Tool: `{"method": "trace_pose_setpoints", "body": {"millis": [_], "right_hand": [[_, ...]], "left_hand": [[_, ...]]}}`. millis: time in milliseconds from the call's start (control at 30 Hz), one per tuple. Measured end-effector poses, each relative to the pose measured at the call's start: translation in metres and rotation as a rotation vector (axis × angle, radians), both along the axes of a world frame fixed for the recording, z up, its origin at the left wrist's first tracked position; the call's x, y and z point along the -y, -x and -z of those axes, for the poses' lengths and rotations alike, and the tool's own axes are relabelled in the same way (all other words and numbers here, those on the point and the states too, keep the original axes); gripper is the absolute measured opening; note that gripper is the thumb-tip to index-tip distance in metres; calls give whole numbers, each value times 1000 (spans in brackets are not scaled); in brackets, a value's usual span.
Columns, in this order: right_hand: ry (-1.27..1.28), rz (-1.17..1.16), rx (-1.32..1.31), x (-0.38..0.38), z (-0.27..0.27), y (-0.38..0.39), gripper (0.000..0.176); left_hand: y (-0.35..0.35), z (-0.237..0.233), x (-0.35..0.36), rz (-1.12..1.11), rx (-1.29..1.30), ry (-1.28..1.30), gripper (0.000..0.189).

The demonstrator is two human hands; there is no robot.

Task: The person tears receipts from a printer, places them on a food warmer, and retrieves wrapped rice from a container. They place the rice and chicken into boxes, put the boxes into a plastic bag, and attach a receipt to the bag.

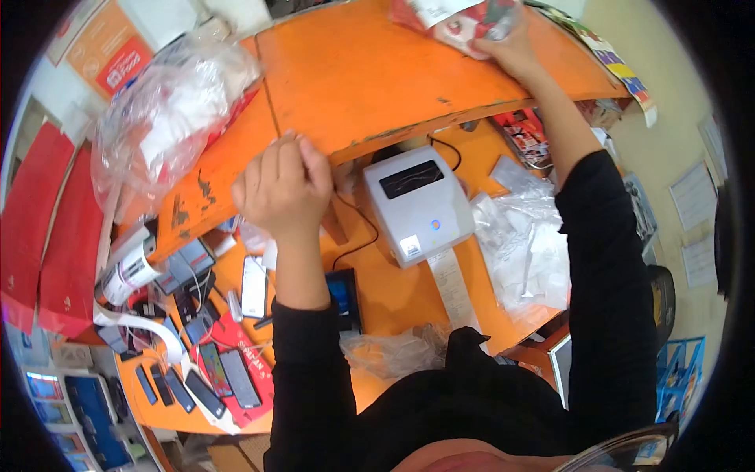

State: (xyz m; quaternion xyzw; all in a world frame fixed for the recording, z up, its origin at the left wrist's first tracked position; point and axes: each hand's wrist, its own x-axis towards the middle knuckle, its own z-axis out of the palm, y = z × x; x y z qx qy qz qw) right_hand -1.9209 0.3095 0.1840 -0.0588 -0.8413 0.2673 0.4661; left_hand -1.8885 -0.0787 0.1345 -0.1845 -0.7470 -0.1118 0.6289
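While both arms stretch out, orange counter (377, 75): a broad raised top, scuffed along its near edge, with both hands working at its height.
Lower desk (393, 295): tucked under that top and crowded; it looks like the place for gear that must stay within reach but off the upper surface.
Clear bag (169, 110): big, crumpled, with something white inside, slumped on the counter's left end, well apart from both hands.
Printer (417, 200): a white box sitting just below the counter lip, its slot facing the person, probably so the paper comes out toward them.
Wrappers (525, 236): clear plastic heaped to the right of the printer, beside the right sleeve.
Packet (460, 20): red and white, glossy, lying at the far right of the counter top, partly cut off by the frame.
Right hand (513, 49): arm at full reach, fingers closed over the packet's near edge, a grip that seems meant to stop the slippery plastic sliding.
Left hand (283, 187): curled into a fist at the counter's near edge, knuckles up; I cannot tell whether anything is inside it.
Phones (211, 376): a row lying flat on the desk's left side.
Paper strip (454, 289): white, trailing from the printer toward the person.
Cable (358, 250): black, running across the desk below the left wrist.
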Motion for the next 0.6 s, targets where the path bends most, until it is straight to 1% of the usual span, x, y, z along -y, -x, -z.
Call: {"method": "trace_pose_setpoints", "body": {"millis": [33,133,233,300,367,400,500,533,600], "right_hand": [[-5,-10,16,-8,-1,0,117],[320,-210,122,15,-14,-24,110],[365,-450,159,5,-14,-21,116],[157,-414,118,17,-18,-29,111],[106,-382,127,12,-10,-24,119],[80,-435,111,11,-9,-24,119],[-41,-449,106,17,-12,-29,117],[-11,-461,130,22,-15,-34,114],[-45,-479,102,21,-14,-33,114]], "left_hand": [[0,0,-1,0,-2,1,9],[-2,0,-3,-9,19,-1,10],[-3,1,-2,-25,45,5,10],[-4,1,-2,-23,47,11,10],[-3,2,-2,-25,44,13,11],[-2,2,-2,-29,44,10,11],[-2,2,-4,-10,31,6,11],[-1,2,-4,-19,22,2,12],[0,3,-6,-33,3,2,13]]}}
